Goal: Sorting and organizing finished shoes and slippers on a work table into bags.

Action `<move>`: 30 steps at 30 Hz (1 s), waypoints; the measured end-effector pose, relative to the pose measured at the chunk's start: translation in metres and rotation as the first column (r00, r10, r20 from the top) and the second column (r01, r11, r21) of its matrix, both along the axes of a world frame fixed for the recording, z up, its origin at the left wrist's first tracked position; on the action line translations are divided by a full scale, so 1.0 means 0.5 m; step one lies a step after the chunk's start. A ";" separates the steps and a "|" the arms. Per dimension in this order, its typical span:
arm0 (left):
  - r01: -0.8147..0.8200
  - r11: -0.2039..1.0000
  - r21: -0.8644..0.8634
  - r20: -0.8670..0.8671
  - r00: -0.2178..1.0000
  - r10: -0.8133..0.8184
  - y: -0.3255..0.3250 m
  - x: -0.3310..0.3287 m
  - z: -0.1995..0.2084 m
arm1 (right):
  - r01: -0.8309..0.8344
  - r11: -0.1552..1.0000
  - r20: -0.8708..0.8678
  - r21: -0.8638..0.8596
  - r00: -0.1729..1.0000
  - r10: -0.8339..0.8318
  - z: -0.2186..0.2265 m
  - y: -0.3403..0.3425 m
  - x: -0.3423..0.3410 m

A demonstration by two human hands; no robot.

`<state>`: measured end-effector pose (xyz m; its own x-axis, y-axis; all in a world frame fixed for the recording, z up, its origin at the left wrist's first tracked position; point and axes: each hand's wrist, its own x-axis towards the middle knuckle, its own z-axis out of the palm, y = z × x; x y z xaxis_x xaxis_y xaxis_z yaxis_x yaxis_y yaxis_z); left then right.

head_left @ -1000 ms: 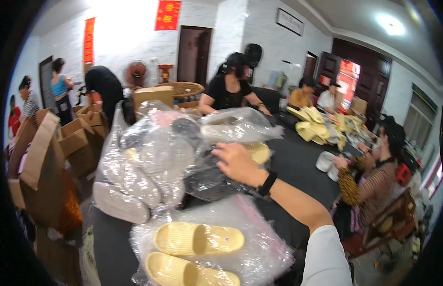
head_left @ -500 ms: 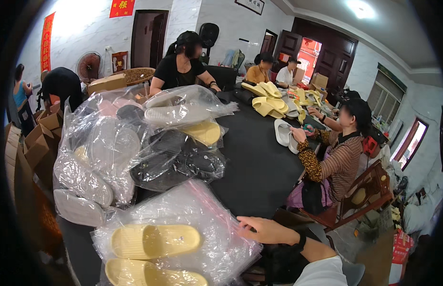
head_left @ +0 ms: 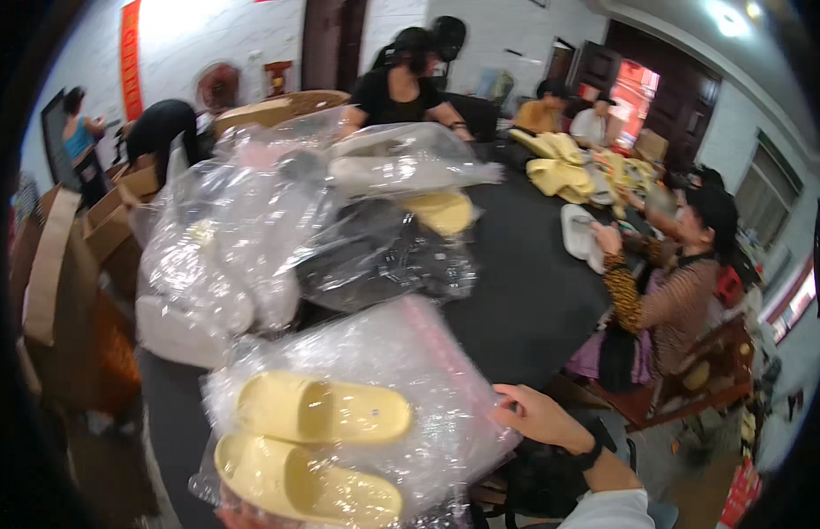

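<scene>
Two pale yellow slide slippers, one farther and one nearer, lie side by side on a pile of clear plastic bags. Their toe straps point left. My right hand is at the right edge of the bags, near a pink strip, with its fingers curled on the film. At the lower edge, a small blurred part of my left hand shows beside the nearer slipper; its fingers are mostly hidden.
Bagged white slippers and bagged black slippers are heaped beyond, on the dark table. At the right, a seated person handles white slippers. Yellow slippers are piled farther back. Cardboard boxes stand left.
The view has swung, so the scene sits farther right. My right hand's fingers have gone from stretched to curled at the bag edge. Part of my left hand has come into view by the slippers.
</scene>
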<state>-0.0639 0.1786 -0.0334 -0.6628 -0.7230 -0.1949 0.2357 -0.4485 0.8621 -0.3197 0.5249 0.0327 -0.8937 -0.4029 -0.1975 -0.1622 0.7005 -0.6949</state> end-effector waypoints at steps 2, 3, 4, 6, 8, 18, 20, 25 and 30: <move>-0.075 0.953 -0.295 0.182 0.974 0.133 0.007 -0.018 -0.010 | -0.026 0.998 0.098 -0.050 0.995 0.031 0.029 0.000 0.005; 0.074 0.807 -0.586 0.352 0.920 0.171 -0.003 -0.014 -0.028 | 0.020 0.999 0.122 -0.029 0.992 -0.017 0.036 -0.010 0.007; 0.052 0.765 -0.641 0.321 0.925 0.206 -0.002 -0.012 -0.044 | 0.065 0.998 0.141 -0.007 0.988 -0.063 0.041 -0.021 0.006; 0.125 0.703 -0.701 0.357 0.914 0.193 0.003 -0.018 -0.030 | 0.001 0.998 0.024 0.063 1.000 -0.002 0.048 -0.034 0.004; -0.020 0.916 -0.401 0.264 0.955 0.137 0.015 -0.042 0.014 | -0.084 0.952 -0.424 0.295 0.881 0.209 0.028 -0.024 -0.004; -0.076 0.995 -0.064 0.048 0.996 0.079 0.049 -0.039 0.024 | 0.383 0.653 0.708 -0.653 0.614 0.348 0.076 -0.251 -0.167; -0.115 0.993 -0.031 0.014 0.993 0.115 0.058 -0.035 0.029 | 0.432 0.664 0.752 -0.611 0.579 0.315 0.095 -0.331 -0.170; 0.038 0.970 -0.238 0.011 0.999 -0.036 0.077 -0.016 -0.027 | 0.269 0.703 0.663 -0.658 0.649 0.372 0.050 -0.364 -0.201; 0.494 0.422 -0.760 0.542 0.840 -0.009 0.053 -0.013 -0.005 | -0.100 0.519 0.004 -0.849 0.981 0.195 0.103 -0.278 -0.193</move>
